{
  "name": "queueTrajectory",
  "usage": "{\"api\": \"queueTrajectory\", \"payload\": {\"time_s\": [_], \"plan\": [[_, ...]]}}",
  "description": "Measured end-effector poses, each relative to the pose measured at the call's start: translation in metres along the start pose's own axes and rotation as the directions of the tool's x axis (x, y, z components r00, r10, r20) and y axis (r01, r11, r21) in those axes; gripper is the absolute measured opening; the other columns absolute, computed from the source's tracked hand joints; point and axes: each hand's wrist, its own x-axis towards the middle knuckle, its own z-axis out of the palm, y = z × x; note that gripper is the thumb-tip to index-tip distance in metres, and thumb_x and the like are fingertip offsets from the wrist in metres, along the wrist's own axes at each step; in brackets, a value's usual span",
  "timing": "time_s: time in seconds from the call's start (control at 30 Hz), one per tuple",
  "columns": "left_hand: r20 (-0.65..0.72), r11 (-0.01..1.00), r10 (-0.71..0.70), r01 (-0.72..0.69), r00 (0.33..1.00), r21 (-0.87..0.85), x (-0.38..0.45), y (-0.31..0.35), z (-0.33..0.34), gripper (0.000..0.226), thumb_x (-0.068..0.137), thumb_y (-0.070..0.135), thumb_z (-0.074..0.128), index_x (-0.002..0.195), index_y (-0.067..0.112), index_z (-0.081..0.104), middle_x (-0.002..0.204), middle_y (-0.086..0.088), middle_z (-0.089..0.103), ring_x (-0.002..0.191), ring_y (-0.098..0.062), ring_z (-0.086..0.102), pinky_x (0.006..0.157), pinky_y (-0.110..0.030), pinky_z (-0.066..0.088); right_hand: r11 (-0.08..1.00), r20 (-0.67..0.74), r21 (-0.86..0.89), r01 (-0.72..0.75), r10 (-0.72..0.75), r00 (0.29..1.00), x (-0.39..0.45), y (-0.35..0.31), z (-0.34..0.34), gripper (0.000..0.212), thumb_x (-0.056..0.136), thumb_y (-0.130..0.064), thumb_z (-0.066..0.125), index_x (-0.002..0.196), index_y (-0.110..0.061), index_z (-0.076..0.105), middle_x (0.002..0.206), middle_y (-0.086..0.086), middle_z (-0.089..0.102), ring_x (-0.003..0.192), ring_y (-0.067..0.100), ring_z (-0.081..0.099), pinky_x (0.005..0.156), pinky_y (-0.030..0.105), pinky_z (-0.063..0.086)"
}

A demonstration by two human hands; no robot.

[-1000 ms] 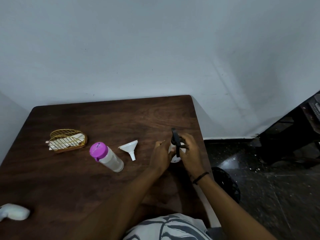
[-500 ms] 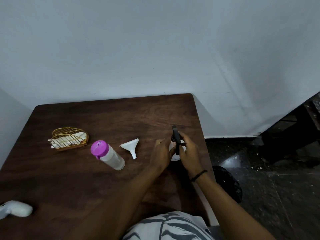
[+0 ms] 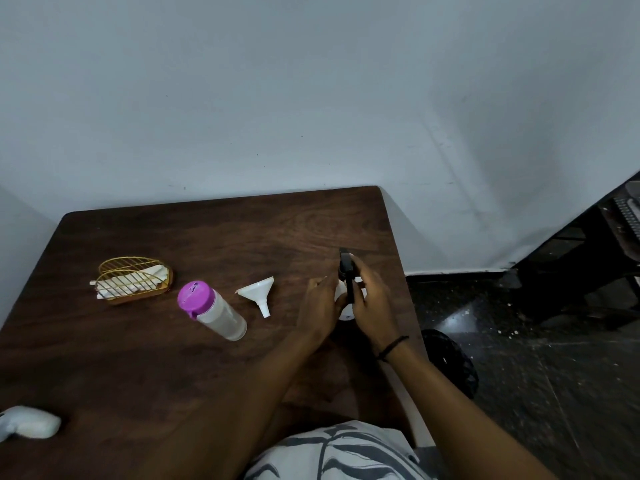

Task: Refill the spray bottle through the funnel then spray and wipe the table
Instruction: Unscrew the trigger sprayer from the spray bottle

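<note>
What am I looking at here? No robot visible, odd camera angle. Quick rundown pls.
There is no robot: a person works with bare hands, filmed by one wide-angle camera worn on the head, looking forward and down. Both arms reach in from the bottom. The left hand and right hand close around a white spray bottle with a black trigger head, standing near the right edge of the dark wooden table. Also on the table: a white funnel lying on its side, a clear bottle with a purple cap, a gold wire holder with white napkins, and a white object at the near left that I cannot identify.
</note>
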Motion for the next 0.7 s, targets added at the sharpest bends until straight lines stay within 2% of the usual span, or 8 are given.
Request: {"api": "queueTrajectory", "payload": {"time_s": [0.07,0.2,0.27,0.37,0.5,0.6,0.7], "plan": [[0.000,1.000,0.004,-0.004,1.000,0.011,0.001,-0.002,0.000,0.017,0.097,0.025,0.052,0.112,0.019,0.057,0.110,0.002,0.063,0.108,-0.012,0.048,0.083,-0.027,0.045,0.999,0.011,0.031,-0.017,0.017,1.000,0.003,-0.004,-0.003,0.045,0.095,-0.005,0.059,0.138,-0.013,0.053,0.131,0.000,0.061,0.118,0.008,0.056,0.103,0.039,0.049],[-0.023,1.000,-0.016,0.015,1.000,-0.027,0.000,0.000,0.000,0.009,0.096,0.026,0.056,0.102,0.020,0.061,0.097,0.007,0.058,0.099,-0.011,0.053,0.073,-0.011,0.034,0.979,-0.035,0.199,-0.041,0.049,0.998,0.009,-0.020,-0.015,0.045,0.088,0.001,0.066,0.130,-0.013,0.058,0.123,-0.006,0.065,0.116,0.006,0.061,0.101,0.032,0.051],[-0.023,1.000,-0.016,0.016,1.000,-0.020,0.000,0.003,0.000,0.030,0.096,0.036,0.056,0.113,0.012,0.061,0.107,-0.001,0.061,0.104,-0.014,0.053,0.080,-0.016,0.036,0.959,-0.078,0.282,-0.033,0.057,0.995,0.012,-0.035,-0.022,0.050,0.084,0.006,0.069,0.128,-0.015,0.056,0.121,-0.005,0.064,0.111,0.007,0.064,0.096,0.027,0.053],[-0.001,0.998,-0.048,0.048,0.999,-0.034,0.001,0.003,0.000,0.057,0.090,0.058,0.051,0.124,0.013,0.057,0.121,-0.004,0.060,0.113,-0.018,0.052,0.088,-0.027,0.039,0.940,-0.182,0.341,0.022,0.043,0.982,0.019,-0.051,-0.028,0.057,0.082,0.005,0.072,0.131,-0.019,0.053,0.124,0.005,0.063,0.109,0.013,0.066,0.092,0.030,0.056],[0.022,0.995,-0.077,0.078,0.997,-0.062,0.003,-0.003,0.005,0.064,0.086,0.068,0.052,0.133,0.025,0.052,0.126,-0.001,0.061,0.118,-0.017,0.054,0.097,-0.029,0.042,0.929,-0.326,0.355,0.100,0.023,0.945,0.029,-0.070,-0.042,0.055,0.082,0.004,0.072,0.131,-0.015,0.054,0.124,0.003,0.063,0.108,0.016,0.067,0.091,0.035,0.057],[0.010,0.996,-0.087,0.087,0.996,-0.030,0.004,-0.001,0.004,0.058,0.087,0.063,0.055,0.129,0.024,0.054,0.126,-0.002,0.060,0.116,-0.017,0.053,0.091,-0.027,0.042,0.906,-0.440,0.388,0.171,0.018,0.898,0.033,-0.084,-0.057,0.054,0.080,0.006,0.072,0.127,-0.014,0.053,0.110,0.003,0.063,0.094,0.017,0.069,0.082,0.031,0.057],[-0.002,0.997,-0.072,0.072,0.997,-0.008,0.003,0.000,0.003,0.055,0.090,0.058,0.056,0.129,0.020,0.055,0.129,-0.003,0.059,0.120,-0.018,0.050,0.091,-0.029,0.041,0.895,-0.508,0.406,0.186,0.051,0.860,0.038,-0.092,-0.072,0.053,0.080,0.005,0.074,0.125,-0.012,0.052,0.100,-0.003,0.061,0.079,0.010,0.067,0.071,0.025,0.055]]}}
